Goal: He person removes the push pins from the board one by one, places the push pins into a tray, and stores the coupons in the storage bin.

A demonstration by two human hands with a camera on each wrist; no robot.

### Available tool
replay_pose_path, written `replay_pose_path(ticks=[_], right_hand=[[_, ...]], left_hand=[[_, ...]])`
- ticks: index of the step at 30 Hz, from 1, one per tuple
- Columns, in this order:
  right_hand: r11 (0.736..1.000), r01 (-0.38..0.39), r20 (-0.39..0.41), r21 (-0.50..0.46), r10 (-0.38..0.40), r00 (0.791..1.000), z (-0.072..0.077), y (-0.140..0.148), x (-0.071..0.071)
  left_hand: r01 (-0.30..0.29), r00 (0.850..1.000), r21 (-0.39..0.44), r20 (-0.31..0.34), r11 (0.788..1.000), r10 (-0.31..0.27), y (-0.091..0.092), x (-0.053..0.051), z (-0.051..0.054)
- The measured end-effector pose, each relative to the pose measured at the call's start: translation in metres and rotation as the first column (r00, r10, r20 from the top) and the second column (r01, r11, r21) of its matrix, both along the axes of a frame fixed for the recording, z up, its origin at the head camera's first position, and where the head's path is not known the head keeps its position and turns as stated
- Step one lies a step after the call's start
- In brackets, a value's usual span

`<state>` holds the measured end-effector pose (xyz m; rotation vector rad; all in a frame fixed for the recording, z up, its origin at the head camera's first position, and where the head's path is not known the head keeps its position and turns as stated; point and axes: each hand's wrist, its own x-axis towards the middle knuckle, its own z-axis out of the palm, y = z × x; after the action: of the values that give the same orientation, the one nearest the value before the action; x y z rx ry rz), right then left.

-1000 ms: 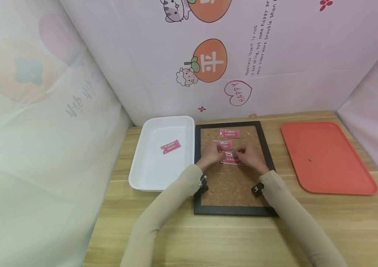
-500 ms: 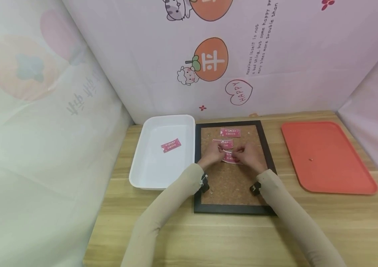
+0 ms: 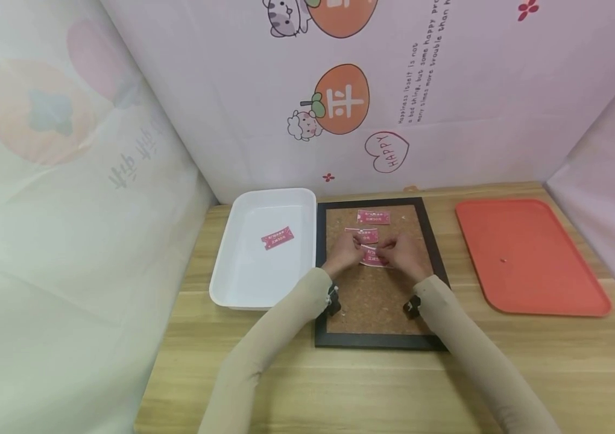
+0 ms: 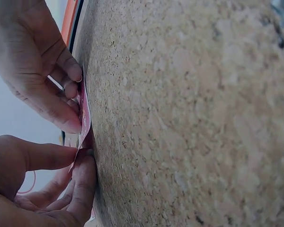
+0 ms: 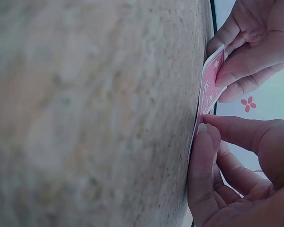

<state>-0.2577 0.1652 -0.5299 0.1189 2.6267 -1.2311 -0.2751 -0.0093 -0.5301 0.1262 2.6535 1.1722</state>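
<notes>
My left hand (image 3: 343, 250) pinches the left end of the lowest pink coupon (image 3: 371, 258) on the black-framed cork board (image 3: 372, 307). From the right, my right hand (image 3: 406, 256) meets the same coupon with thumb and index finger. In the left wrist view, the coupon (image 4: 85, 111) bends slightly off the cork between my left hand (image 4: 52, 184) and right hand (image 4: 42, 71). The right wrist view shows my right hand (image 5: 246, 175) pinching at its edge; whether a pin is between the fingertips, I cannot tell. Above lie a middle coupon (image 3: 371, 235) and a top coupon (image 3: 374, 217).
Left of the board stands a white tray (image 3: 253, 277) with one pink coupon (image 3: 277, 238) in it. A red tray (image 3: 541, 265) at the right holds a tiny object (image 3: 503, 260). Behind the wooden table (image 3: 340, 398) is a printed cloth wall (image 3: 231, 90).
My right hand has shifted slightly left along the lowest coupon. My left hand has stayed nearly in place, and the coupon bowed a little between the hands half a second ago.
</notes>
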Motion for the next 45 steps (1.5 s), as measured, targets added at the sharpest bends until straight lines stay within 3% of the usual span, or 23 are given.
replay_pose_path(ticks=[11, 21, 31, 45], right_hand=[[0.999, 0.015, -0.003, -0.041, -0.015, 1.0, 0.0007, -0.0009, 0.0014], [1.0, 0.01, 0.004, 0.021, -0.01, 1.0, -0.0014, -0.0017, 0.0006], [0.999, -0.03, -0.038, 0.017, 0.031, 0.999, 0.001, 0.0019, 0.001], [0.999, -0.03, -0.029, 0.029, 0.031, 0.999, 0.0018, 0.0021, -0.0012]], left_hand=[[-0.014, 1.0, 0.028, -0.013, 0.999, 0.015, 0.0005, 0.0045, 0.0046], [-0.02, 1.0, 0.037, 0.0, 0.999, 0.02, 0.0012, 0.0091, 0.006], [-0.028, 1.0, 0.075, -0.001, 0.997, 0.028, 0.0006, 0.0077, 0.0026], [-0.023, 1.0, 0.081, -0.007, 0.996, 0.024, -0.0005, 0.006, 0.0015]])
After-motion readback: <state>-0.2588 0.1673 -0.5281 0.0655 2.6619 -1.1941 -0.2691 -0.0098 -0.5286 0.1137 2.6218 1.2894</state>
